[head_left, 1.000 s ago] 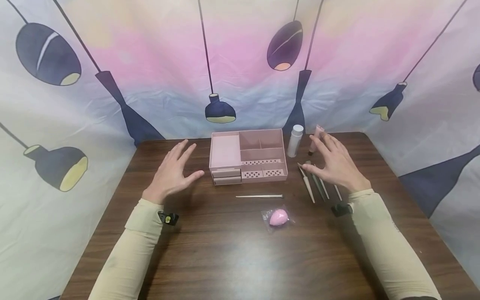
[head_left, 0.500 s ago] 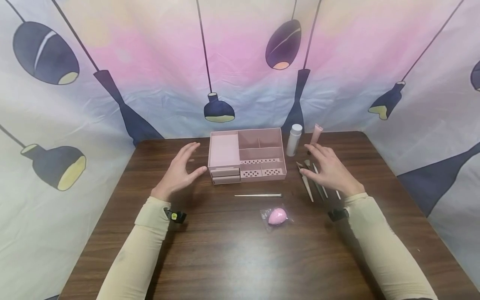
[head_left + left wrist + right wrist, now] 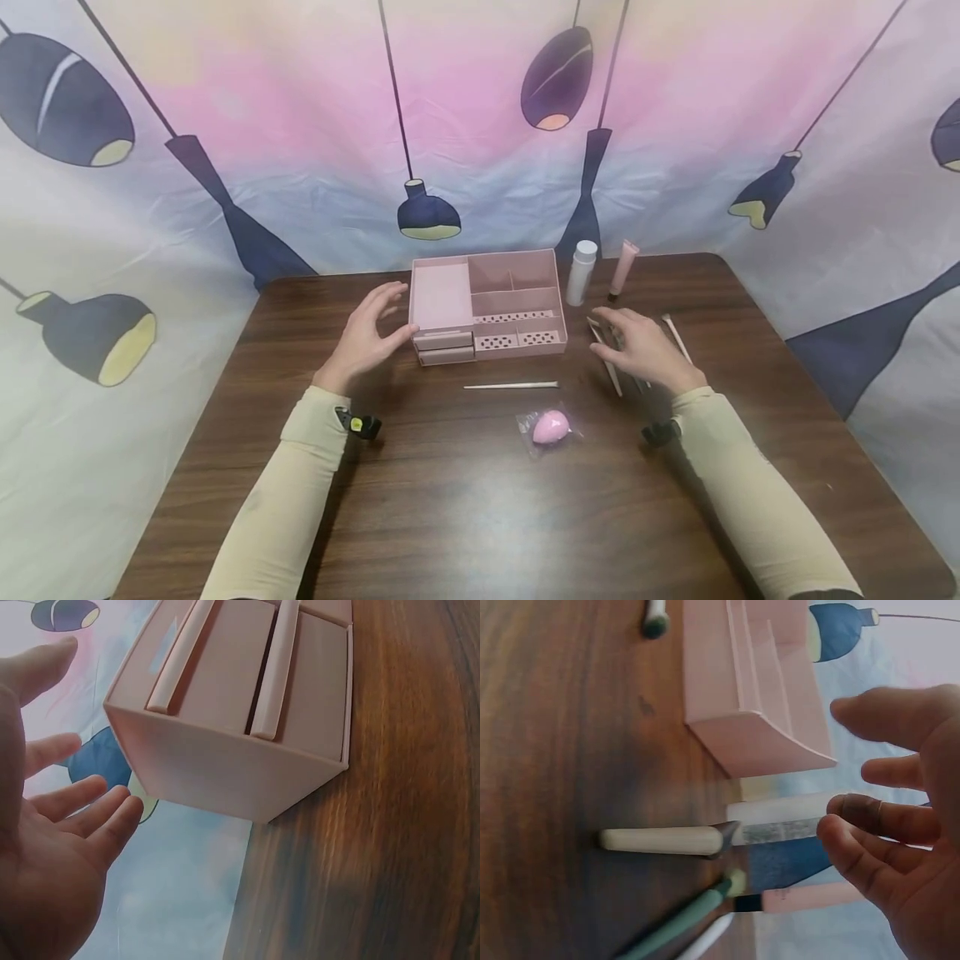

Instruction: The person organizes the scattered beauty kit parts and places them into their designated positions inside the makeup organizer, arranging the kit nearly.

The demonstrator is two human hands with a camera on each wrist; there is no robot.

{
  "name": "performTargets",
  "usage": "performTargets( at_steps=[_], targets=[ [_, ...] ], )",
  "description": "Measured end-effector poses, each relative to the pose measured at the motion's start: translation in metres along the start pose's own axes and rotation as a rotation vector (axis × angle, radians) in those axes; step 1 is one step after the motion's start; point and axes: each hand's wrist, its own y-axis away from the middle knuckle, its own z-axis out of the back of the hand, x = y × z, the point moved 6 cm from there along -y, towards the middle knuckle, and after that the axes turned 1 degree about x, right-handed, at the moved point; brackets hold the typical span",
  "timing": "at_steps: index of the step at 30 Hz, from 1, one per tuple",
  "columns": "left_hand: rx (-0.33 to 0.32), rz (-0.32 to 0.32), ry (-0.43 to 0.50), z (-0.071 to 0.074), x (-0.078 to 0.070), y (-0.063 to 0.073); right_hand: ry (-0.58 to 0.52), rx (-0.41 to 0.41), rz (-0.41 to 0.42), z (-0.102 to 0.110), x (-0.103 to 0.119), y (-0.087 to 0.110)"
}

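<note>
Firstly, at the left side, the left hand (image 3: 363,337) is spread, its fingers a little bent; its wrist view shows a gap to the box (image 3: 442,292). This box is pink, smooth and straight-sided, with two drawers having ridge handles at the left front and open compartments, some dotted, at the right. Before it lies a thin pale brush (image 3: 512,386), and nearer to the person, a pink egg-shaped sponge (image 3: 551,427) in crinkled clear wrap. A white round bottle (image 3: 581,275) stands at the right of the box. Then come tapered brushes, beige (image 3: 606,367), green (image 3: 679,926) and white (image 3: 677,337), partly hidden below the right hand (image 3: 641,346), which is also spread, thumb parted. Behind it stands a pink tube (image 3: 624,268), dark cap down, flat end up.

The wood-grain table (image 3: 480,500) has rounded far corners, close to the printed cloth (image 3: 315,167). Between box and bottle the room is narrow; in front of the sponge the wood extends widely.
</note>
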Motion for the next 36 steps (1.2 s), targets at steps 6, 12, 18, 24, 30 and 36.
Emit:
performTargets(
  at_steps=[6,12,18,24,30,36],
  targets=[
    [-0.004,-0.019,0.049,-0.006,-0.015,-0.003,0.012,0.032,-0.073,-0.012,-0.008,0.000],
    [-0.002,0.001,0.058,-0.011,0.003,-0.003,0.037,0.041,-0.177,-0.021,-0.018,-0.003],
    [-0.006,0.015,0.044,-0.014,0.007,-0.001,0.047,0.060,-0.219,-0.028,-0.025,-0.006],
    [-0.010,0.024,0.017,-0.018,0.010,0.001,0.028,0.111,-0.248,-0.037,-0.028,-0.008],
    [0.010,0.055,0.045,-0.020,0.010,0.003,0.045,0.123,-0.264,-0.040,-0.029,-0.006],
    [0.011,0.093,0.049,-0.018,0.013,0.004,0.034,0.131,-0.286,-0.043,-0.031,-0.007]
  ],
)
